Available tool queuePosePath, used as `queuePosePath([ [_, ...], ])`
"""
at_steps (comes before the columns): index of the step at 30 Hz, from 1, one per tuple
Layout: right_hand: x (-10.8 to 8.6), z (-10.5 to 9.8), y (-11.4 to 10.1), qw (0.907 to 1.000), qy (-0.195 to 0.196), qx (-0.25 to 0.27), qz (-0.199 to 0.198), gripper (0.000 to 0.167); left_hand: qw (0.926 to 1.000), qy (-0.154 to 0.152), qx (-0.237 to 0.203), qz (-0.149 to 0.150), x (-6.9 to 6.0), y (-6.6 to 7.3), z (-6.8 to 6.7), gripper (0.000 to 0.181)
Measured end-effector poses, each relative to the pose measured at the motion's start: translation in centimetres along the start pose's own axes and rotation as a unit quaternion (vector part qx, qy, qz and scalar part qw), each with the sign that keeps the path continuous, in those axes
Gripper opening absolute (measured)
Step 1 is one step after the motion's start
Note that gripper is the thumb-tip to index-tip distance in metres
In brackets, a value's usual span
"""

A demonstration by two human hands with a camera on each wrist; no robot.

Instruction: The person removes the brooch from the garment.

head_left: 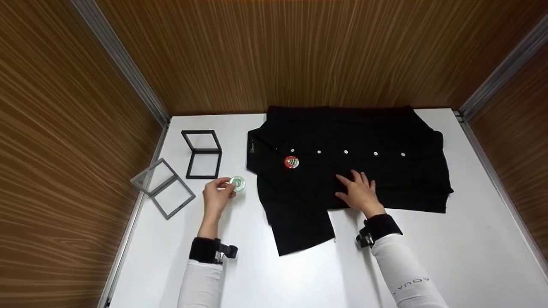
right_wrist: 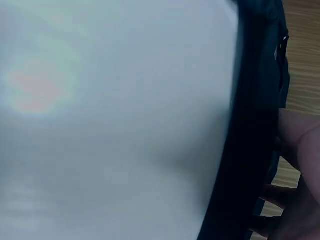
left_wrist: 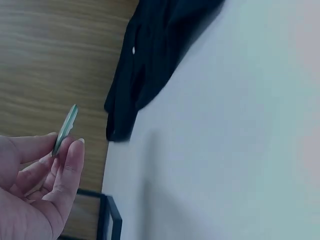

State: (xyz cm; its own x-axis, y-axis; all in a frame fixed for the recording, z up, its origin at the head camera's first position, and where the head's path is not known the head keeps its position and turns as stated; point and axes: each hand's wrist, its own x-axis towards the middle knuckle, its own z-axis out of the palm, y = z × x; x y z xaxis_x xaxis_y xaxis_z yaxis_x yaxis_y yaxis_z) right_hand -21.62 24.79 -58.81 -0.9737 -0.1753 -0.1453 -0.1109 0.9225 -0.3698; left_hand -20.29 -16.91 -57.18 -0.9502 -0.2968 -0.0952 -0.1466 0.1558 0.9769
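Across our white table (head_left: 295,280) we see a black shirt (head_left: 308,188) laid out, collar end to the left. Beyond that end are an opened grey frame (head_left: 164,185) and an opened black frame (head_left: 206,150), side by side. Our right hand (head_left: 359,193) rests on the shirt, fingers spread, grasping nothing. Our left hand (head_left: 216,196) pinches a round green badge (head_left: 239,183) off the table, between black frame and shirt. A red badge (head_left: 291,162) lies on the shirt near its white buttons (head_left: 346,152).
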Motion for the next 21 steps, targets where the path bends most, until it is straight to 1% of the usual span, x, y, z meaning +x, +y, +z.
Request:
queuePosePath([
  [4, 0.1, 0.1, 0.5, 0.9998, -0.019, -0.003, 0.010, 0.061, 0.9996, 0.024, 0.007, -0.011, 0.5, -0.1, -1.8, 0.026],
  [10, 0.2, 0.3, 0.8, 0.9999, -0.017, -0.002, 0.002, 0.062, 0.9978, 0.061, 0.011, -0.024, 1.1, -0.8, -4.2, 0.026],
  [17, 0.3, 0.3, 1.2, 0.9998, -0.020, -0.001, -0.002, 0.062, 0.9930, 0.103, 0.025, -0.053, 1.3, -1.6, -7.1, 0.027],
  [19, 0.4, 0.2, 1.2, 0.9998, -0.021, 0.001, -0.002, 0.062, 0.9909, 0.118, 0.025, -0.060, 1.4, -1.8, -8.1, 0.027],
  [21, 0.5, 0.2, 1.1, 0.9998, -0.021, 0.003, -0.003, 0.062, 0.9889, 0.133, 0.009, -0.064, 1.5, -1.9, -9.3, 0.027],
])
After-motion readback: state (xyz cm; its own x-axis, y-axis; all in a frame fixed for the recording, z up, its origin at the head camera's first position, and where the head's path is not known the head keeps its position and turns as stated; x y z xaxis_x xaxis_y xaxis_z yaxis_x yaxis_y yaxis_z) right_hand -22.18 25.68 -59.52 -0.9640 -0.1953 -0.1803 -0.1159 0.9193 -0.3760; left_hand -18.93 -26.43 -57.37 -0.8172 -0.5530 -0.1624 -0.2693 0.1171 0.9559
